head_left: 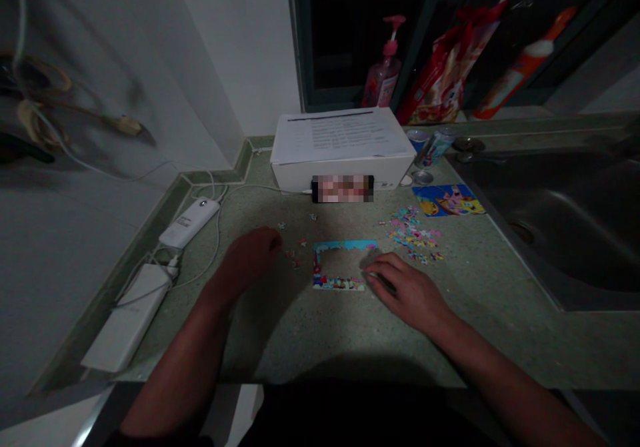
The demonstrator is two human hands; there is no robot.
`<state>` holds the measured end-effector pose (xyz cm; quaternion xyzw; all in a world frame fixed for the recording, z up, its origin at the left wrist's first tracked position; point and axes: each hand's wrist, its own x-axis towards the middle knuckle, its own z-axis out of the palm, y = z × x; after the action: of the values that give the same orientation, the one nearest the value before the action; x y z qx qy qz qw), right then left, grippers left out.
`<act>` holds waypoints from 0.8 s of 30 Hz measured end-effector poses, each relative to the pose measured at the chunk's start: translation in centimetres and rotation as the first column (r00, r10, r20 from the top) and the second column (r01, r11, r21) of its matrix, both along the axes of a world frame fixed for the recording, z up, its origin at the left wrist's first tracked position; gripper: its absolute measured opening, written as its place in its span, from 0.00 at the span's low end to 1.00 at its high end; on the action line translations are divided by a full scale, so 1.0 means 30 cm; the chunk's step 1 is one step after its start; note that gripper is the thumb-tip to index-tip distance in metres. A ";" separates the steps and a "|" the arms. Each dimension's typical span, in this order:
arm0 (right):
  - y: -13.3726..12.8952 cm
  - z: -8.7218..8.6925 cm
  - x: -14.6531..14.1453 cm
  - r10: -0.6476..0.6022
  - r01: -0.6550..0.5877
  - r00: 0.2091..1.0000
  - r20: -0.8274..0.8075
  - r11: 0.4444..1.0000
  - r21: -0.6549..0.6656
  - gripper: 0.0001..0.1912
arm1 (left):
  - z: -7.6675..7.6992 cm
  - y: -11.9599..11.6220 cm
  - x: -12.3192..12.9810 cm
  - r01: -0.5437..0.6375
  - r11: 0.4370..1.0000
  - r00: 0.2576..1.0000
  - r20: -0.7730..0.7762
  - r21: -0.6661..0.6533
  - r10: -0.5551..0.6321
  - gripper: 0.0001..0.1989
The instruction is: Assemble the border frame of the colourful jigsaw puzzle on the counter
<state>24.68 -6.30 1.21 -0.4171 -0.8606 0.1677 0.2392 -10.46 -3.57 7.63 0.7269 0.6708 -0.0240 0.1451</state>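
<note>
A partly built jigsaw puzzle (345, 263) lies on the speckled green counter (300, 333), with its colourful border joined around a bare centre. My right hand (404, 284) rests at its right edge, fingers touching the counter, and shows no piece. My left hand (253, 257) sits curled left of the puzzle, close to a few loose pieces (291, 255). Nothing shows in its fingers. A heap of pastel pieces (413, 235) lies to the right, beyond my right hand. A colourful cartoon picture card (447, 200) sits past the heap.
A white box (343, 167) topped by a printed sheet stands at the back, with a pixelated object (343, 189) against it. White chargers (189, 223) and cables lie at the left. A steel sink (545, 227) fills the right. A pink pump bottle (383, 67) stands behind.
</note>
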 end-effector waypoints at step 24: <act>-0.004 0.009 0.000 -0.006 0.006 1.000 0.022 1.000 -0.005 0.10 | -0.045 0.008 0.030 0.108 0.993 0.994 0.039 -0.048 -0.106 0.15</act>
<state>24.67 -6.42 1.48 -0.4223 -0.8615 0.1643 0.2290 -9.55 -3.34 6.28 0.7582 0.6274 -0.0354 0.1738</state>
